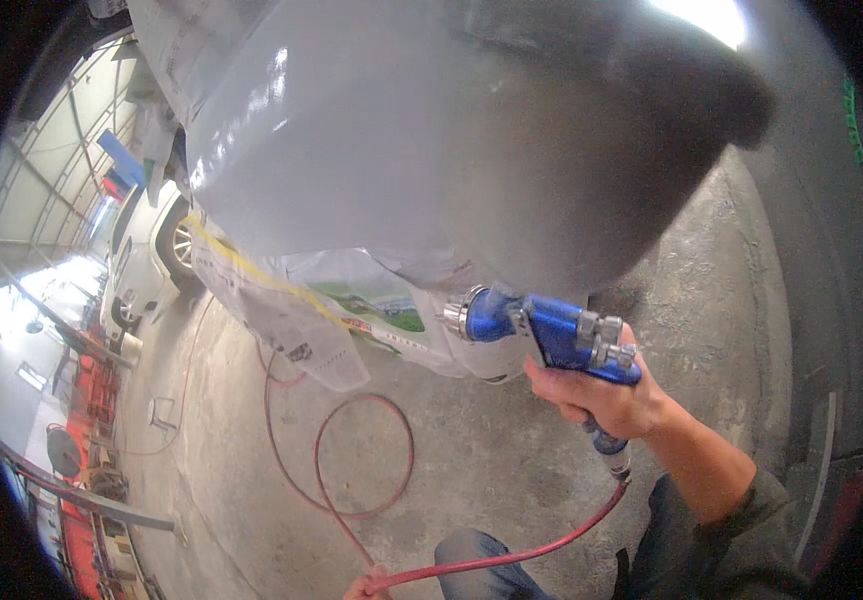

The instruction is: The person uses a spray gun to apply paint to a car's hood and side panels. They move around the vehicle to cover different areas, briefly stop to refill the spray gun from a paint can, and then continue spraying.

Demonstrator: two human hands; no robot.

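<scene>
While the right hand grasps a blue spray gun by its handle, the left hand, partly cut off by the lower edge of the view, is closed around a red air hose. The spray gun is right of centre, just below the lower edge of a grey panel as seen, its silver nozzle directed to the person's left; whether the trigger is pulled cannot be told. Silver knobs stick out from the gun's rear. From the bottom of the handle the hose bends down to the left hand, and beyond it lies looped on the concrete floor.

The panel runs from smooth light grey at left into a dark, blurred area at right. Printed white masking sheets hang beneath it, crossed by a yellow strip. Farther off at left stands a white car, with red shelving nearer along that side. A dark sleeve covers the right upper arm, and a blue-trousered knee shows at the bottom, near the hose.
</scene>
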